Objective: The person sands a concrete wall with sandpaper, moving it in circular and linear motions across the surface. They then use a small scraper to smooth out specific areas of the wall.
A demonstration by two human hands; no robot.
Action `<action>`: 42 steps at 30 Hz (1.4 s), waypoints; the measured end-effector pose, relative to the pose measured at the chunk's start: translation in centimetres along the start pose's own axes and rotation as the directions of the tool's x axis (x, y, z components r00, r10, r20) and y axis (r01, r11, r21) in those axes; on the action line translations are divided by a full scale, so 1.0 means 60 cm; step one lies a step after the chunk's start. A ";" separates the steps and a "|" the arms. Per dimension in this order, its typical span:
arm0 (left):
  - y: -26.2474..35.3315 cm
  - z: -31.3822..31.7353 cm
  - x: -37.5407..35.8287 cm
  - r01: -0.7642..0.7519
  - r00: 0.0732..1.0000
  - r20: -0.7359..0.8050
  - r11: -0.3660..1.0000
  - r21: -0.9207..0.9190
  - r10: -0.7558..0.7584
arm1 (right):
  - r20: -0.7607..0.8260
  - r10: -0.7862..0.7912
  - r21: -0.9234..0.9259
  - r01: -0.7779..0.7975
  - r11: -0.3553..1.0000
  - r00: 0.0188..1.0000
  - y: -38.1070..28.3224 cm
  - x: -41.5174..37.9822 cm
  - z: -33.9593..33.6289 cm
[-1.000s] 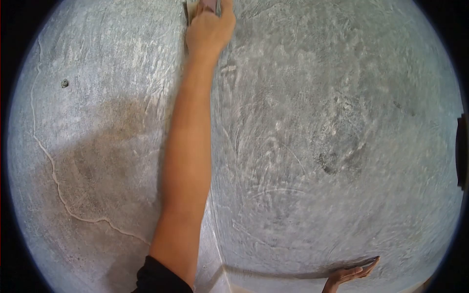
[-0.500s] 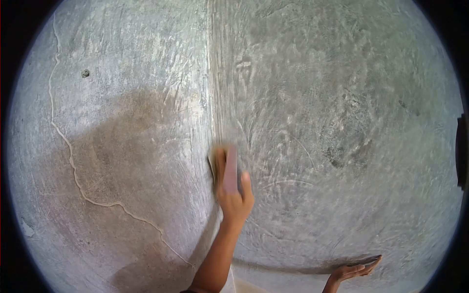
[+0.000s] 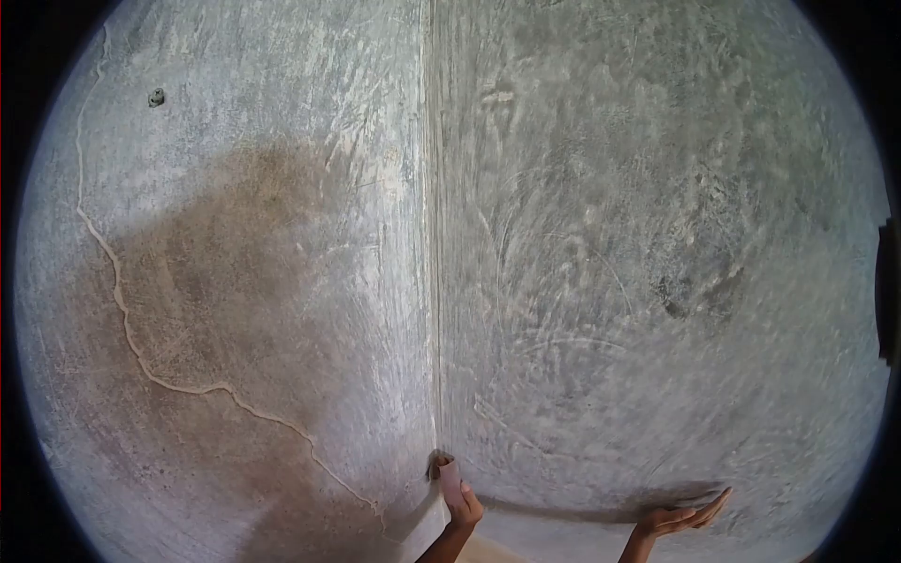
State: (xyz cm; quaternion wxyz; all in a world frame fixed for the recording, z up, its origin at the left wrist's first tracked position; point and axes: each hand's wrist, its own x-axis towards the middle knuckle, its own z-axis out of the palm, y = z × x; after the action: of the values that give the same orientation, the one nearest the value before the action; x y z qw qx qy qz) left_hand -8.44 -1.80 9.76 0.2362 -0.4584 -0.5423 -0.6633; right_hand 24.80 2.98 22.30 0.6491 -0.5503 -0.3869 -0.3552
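My left hand (image 3: 464, 508) is closed around a folded piece of sandpaper (image 3: 450, 479), mauve on the side that shows. It holds the sandpaper at the vertical corner (image 3: 434, 310) where two wall faces meet, low in the view. The thumb lies along the right side of the sandpaper, while the other fingers are mostly hidden behind it. To the right, my right hand (image 3: 683, 520) rests on the grey wall (image 3: 601, 413) with its fingers stretched out and nothing in them.
A raised, winding crack line (image 3: 122, 300) runs down the left wall face (image 3: 235, 310). Above it is a small dark plug or hole (image 3: 157, 98). Curved scratches and dark patches mark the right face. Shadows fall across the left face and near both hands.
My left hand has slid down along the corner with the sandpaper, from mid-view to near the bottom. The view has shifted slightly. My right hand stays in about the same place.
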 end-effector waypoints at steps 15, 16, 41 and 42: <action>0.343 0.003 0.719 -0.514 0.851 -0.215 0.841 -0.165 0.478 | -0.025 -0.122 -0.013 0.121 0.993 0.992 -0.007 0.009 -0.002; 0.375 0.005 0.756 -0.468 0.875 -0.226 0.867 -0.169 0.428 | -0.018 -0.100 -0.014 0.100 0.995 0.995 -0.005 0.005 -0.002; 0.606 0.152 0.620 -0.831 0.546 0.029 0.546 -0.109 0.837 | 0.041 0.026 0.150 -0.032 0.988 0.999 -0.006 0.006 -0.010; 0.577 0.144 0.559 -0.817 0.560 0.079 0.565 -0.116 0.825 | 0.063 0.053 0.115 -0.060 0.991 0.997 -0.010 0.006 -0.011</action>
State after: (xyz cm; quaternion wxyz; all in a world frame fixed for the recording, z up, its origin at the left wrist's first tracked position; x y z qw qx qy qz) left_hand 6.95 2.04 56.10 0.4680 -0.7057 -0.2582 -0.4651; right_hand 24.52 2.23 22.81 0.6782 -0.5324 -0.4106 -0.2967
